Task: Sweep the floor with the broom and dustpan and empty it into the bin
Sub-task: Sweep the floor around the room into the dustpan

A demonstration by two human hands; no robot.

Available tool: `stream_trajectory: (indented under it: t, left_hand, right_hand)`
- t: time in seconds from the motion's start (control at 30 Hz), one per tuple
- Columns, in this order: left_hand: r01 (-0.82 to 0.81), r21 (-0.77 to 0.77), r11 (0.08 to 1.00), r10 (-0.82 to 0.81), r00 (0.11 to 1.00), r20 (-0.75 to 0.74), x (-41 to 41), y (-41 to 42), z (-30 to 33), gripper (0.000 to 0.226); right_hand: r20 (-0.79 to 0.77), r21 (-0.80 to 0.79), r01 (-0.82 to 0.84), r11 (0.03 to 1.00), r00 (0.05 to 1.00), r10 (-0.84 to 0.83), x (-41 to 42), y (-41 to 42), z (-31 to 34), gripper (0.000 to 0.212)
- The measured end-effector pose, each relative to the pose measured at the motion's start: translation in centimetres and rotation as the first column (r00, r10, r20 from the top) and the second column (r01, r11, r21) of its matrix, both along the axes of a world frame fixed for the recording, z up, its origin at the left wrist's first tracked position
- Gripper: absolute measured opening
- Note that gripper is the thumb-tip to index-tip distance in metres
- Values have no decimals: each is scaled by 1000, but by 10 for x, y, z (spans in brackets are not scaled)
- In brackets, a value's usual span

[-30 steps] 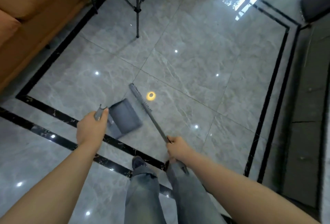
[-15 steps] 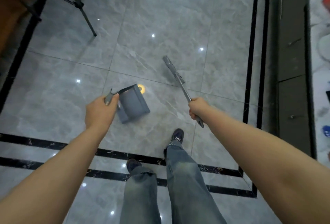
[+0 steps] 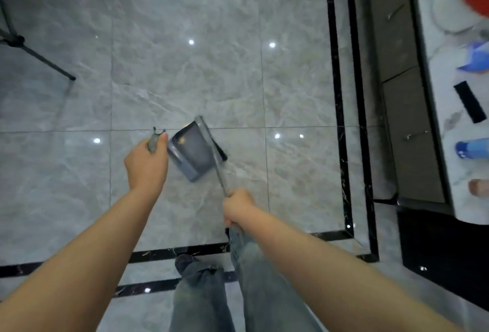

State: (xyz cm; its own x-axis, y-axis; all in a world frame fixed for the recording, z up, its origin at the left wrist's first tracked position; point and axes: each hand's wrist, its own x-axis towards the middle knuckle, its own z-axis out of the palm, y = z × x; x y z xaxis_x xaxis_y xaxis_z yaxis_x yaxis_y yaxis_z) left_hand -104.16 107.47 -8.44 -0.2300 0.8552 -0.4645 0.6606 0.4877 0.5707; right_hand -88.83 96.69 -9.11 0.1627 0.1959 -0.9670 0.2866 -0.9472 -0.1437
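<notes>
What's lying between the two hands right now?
In the head view, the dustpan sits between the left hand and the right hand, with the broom head laid across its right edge.

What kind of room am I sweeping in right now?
Probably a home living or dining area. The floor is glossy grey marble-look tile with black border strips, a dark cabinet with drawer handles stands along the right, and its pale marbled countertop holds household clutter.
</notes>
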Motion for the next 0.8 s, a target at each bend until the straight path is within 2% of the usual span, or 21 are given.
stream_trajectory:
  t: [0.07, 0.13, 0.2, 0.27, 0.3, 0.4, 0.5, 0.67, 0.8]
  left_hand:
    - [31, 9, 999, -31, 999, 26, 26, 13, 5, 59]
    - [77, 24, 997, -77, 997, 8, 43, 26, 11, 57]
    - [134, 26, 991, -134, 991, -20, 56, 34, 19, 54]
    - [203, 15, 979, -202, 979, -34, 77, 38, 27, 52]
    - [222, 15, 975, -221, 974, -41, 89, 41, 32, 52]
    - [244, 12, 970, -243, 969, -37, 121, 41, 41, 53]
    - [333, 38, 942, -331, 942, -58, 159, 40, 50, 50]
    - [498, 71, 864, -495, 867, -51, 216, 35, 47, 46]
    - [604, 37, 796, -602, 797, -46, 262, 39, 30, 48]
  right_hand:
    - [-125, -29, 83, 996, 988, -86, 5, -13, 0, 26]
    - [-159, -20, 178, 984, 971, -179, 30, -18, -4, 42]
    - [-164, -13, 275, 961, 948, -273, 59, -25, 3, 42]
    - [-167, 23, 393, 919, 908, -384, 94, -33, 19, 31]
    - [-160, 59, 427, 902, 896, -414, 112, -36, 29, 27]
    - [-119, 122, 495, 860, 868, -483, 165, -45, 38, 40]
    - [-31, 167, 490, 856, 870, -492, 219, -50, 44, 43]
    - [81, 189, 663, 725, 725, -684, 293, -58, 45, 37]
    - [152, 211, 760, 614, 595, -789, 340, -78, 34, 32]
